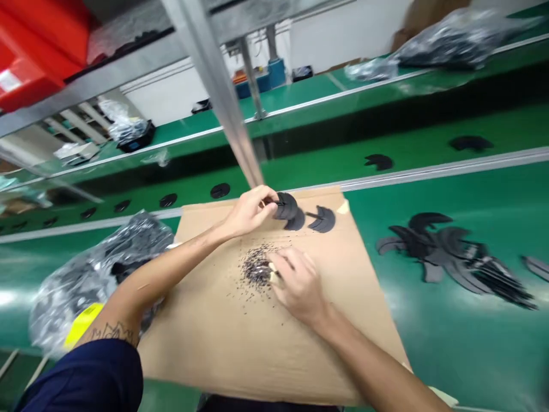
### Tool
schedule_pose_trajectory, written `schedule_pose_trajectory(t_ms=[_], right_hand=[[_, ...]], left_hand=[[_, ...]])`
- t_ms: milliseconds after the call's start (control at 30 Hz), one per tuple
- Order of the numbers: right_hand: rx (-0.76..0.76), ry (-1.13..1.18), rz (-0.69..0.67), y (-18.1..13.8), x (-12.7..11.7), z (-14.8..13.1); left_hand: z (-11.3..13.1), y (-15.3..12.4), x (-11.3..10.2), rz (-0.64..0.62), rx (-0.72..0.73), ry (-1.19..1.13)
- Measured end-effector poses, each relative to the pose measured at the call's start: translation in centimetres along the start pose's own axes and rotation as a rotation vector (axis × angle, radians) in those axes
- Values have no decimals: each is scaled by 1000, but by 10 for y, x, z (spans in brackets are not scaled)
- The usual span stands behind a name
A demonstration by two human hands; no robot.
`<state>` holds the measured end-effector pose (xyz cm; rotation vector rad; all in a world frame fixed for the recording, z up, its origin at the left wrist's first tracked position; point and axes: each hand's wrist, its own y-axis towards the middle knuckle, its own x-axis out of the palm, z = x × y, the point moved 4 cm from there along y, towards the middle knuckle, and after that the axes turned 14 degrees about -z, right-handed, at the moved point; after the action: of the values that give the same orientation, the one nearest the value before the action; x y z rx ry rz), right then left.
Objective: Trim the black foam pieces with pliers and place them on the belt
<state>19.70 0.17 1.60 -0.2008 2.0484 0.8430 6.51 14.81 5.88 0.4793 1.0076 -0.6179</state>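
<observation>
My left hand [251, 213] pinches a black disc-shaped plastic part [286, 206] at its edge, near the far side of a cardboard sheet [223, 349]. Just under that part lies another black curved piece [295, 220], partly covered. A notched black piece [322, 220] rests to its right. Over a scattered pile of tiny black bits [256, 268], my right hand [299, 280] is closed, thumb and fingers drawn together. Pale covers [275, 278] show at its fingertips. Whatever its fingers grip is too small or hidden to make out.
Black curved parts [446, 252] lie heaped on the green bench at right. A plastic bag [103, 274] of dark parts sits at left. Behind the cardboard, a green belt [300, 154] carries spaced black parts. A metal post [218, 86] rises at the cardboard's far edge.
</observation>
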Motion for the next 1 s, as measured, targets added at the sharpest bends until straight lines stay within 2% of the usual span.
schedule_pose_trajectory(t_ms=[67, 133, 233, 267, 333, 433, 500, 567, 667, 867, 1000], right_hand=[[-59, 0, 107, 1, -3, -2], [-84, 22, 150, 3, -2, -2], [-209, 172, -37, 8, 11, -10], [-212, 237, -88, 9, 15, -12], [-159, 358, -140, 11, 20, -14], [-10, 462, -150, 14, 21, -11], [93, 491, -157, 17, 19, -7], [172, 524, -163, 18, 18, -3], [224, 574, -166, 18, 18, 1], [324, 684, -203, 15, 26, 4], [403, 821, -200, 16, 25, 8]], left_hand=[[1, -48, 7, -44, 25, -292], [5, -90, 21, -162, -27, -519], [11, -134, 34, -270, -75, -643], [11, -144, 32, -277, -80, -580], [3, -163, 20, -279, -150, -255], [-27, -197, -11, -308, -489, 368], [-48, -221, -30, -318, -662, 504], [-62, -240, -41, -317, -740, 520], [-74, -249, -41, -316, -776, 511], [-89, -229, -29, -289, -800, 372], [-77, -222, -37, -271, -718, 279]])
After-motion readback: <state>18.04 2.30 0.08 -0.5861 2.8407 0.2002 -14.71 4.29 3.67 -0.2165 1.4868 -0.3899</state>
